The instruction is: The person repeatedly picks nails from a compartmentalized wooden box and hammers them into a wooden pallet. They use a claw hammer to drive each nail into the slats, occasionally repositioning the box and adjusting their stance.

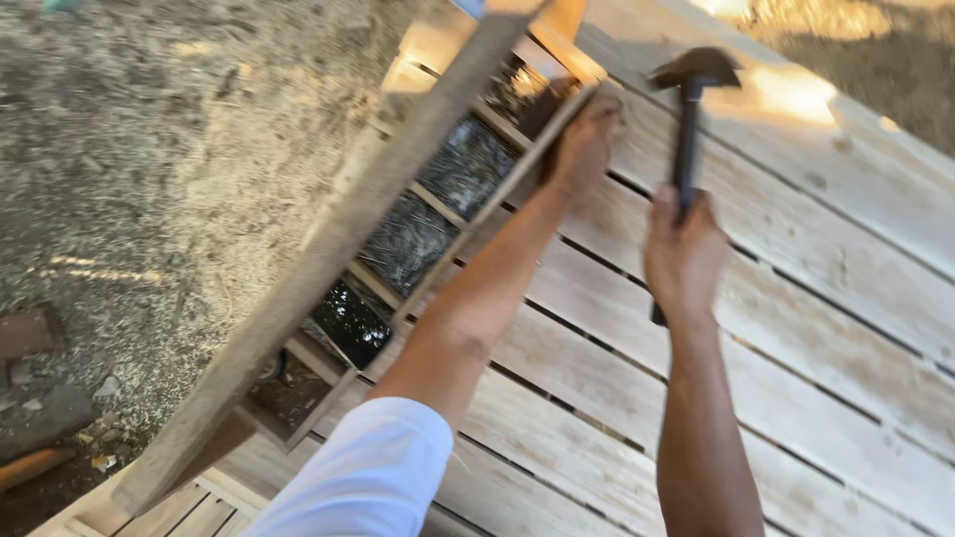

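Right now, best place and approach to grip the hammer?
Grip the hammer low on its dark handle, as the right hand does, coming from the near end. The heavy head points away and up, so fingers wrapped near the butt give swing leverage.

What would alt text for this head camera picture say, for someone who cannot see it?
A person's right hand holds a hammer raised above a deck of pale wooden planks, while the left hand rests on the end of a thin wooden slat. A thicker beam slants beside it, with sawdust-strewn ground to the left.
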